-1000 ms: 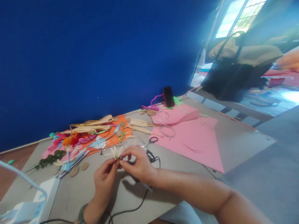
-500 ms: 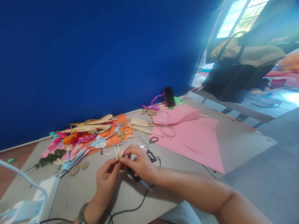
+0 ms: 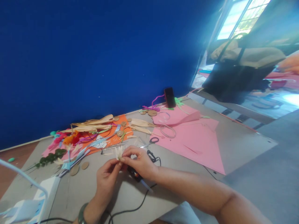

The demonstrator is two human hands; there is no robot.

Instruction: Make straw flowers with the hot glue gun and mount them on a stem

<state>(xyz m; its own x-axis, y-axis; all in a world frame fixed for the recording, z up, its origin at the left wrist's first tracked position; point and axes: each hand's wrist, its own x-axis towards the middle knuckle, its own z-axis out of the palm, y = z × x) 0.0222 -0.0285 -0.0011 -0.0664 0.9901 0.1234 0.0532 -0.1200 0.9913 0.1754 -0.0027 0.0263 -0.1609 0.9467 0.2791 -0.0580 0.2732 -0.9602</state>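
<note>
Between my two hands is a small cream-white flower (image 3: 118, 152) with pointed petals standing up. My left hand (image 3: 107, 175) is closed, thumb and fingertips pinching the flower's base from the left. From the right, my right hand (image 3: 139, 163) pinches the same base, and its fingertips meet the left ones. Under my right hand lies a black glue gun (image 3: 134, 174) with a clear glue stick (image 3: 147, 186) jutting out of its back; the hand partly hides it. Scissors (image 3: 153, 140) with dark handles lie just beyond the right hand.
Pink felt sheets (image 3: 187, 143) cover the right of the table. Raffia bundles (image 3: 93, 124), an orange sheet (image 3: 123, 121), wooden discs (image 3: 85, 165) and a leafy sprig (image 3: 50, 158) lie left. A white power strip (image 3: 49, 193) stands near left. A phone (image 3: 169, 97) leans against the blue wall.
The flower has turned slightly between my fingers, and its petals now point more upright. Both hands stay in nearly the same place.
</note>
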